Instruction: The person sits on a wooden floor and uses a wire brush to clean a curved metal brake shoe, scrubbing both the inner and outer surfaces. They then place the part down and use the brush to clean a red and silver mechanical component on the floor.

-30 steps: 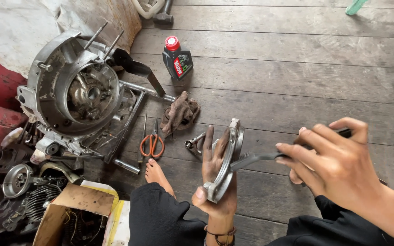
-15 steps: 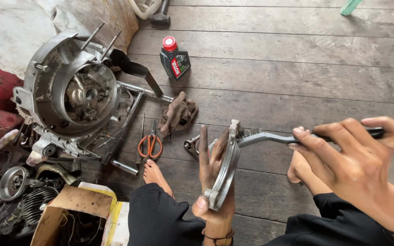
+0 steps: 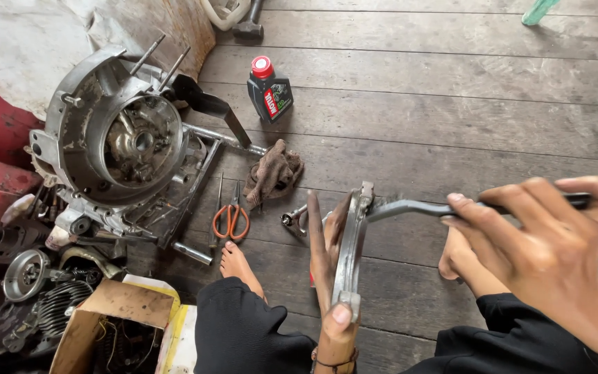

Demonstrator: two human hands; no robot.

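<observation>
Grey curved metal part (image 3: 349, 242) stands edge-on and nearly upright, clamped in the left hand (image 3: 327, 277) with thumb at its lower end, while the right hand (image 3: 534, 242), closed round a wire brush (image 3: 410, 207), reaches its upper end from the right.

Curved metal part and wire brush, low centre and right of the frame

A curved, dull grey metal part (image 3: 351, 242) is held almost upright and seen nearly edge-on at the lower centre of the frame, with a lug at its top end and another at its bottom end. A wire brush (image 3: 410, 206) with a bent grey metal neck and a dark handle is laid roughly level across the right-hand half of the frame, and its head is pressed against the top end of the part.
</observation>
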